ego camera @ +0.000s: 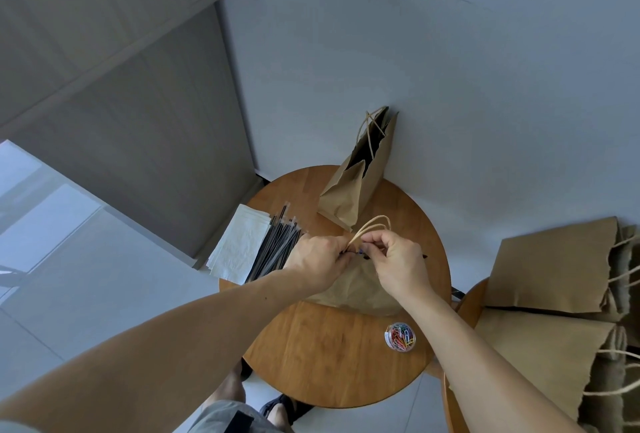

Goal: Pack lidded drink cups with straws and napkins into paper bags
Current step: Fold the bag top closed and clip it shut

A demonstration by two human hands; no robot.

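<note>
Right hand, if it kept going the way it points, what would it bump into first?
Probably the left hand: the right hand points up-left, and both pinch the top of the paper bag close together. Beyond lie the straws, though depth is unclear.

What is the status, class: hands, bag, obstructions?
Left hand, right hand pinch paper bag top at handles. Bag on table. Paper-clip tub apart, not blocking.

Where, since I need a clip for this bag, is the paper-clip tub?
Head view: the paper-clip tub sits near-right on the round table, beside the right forearm.
</note>
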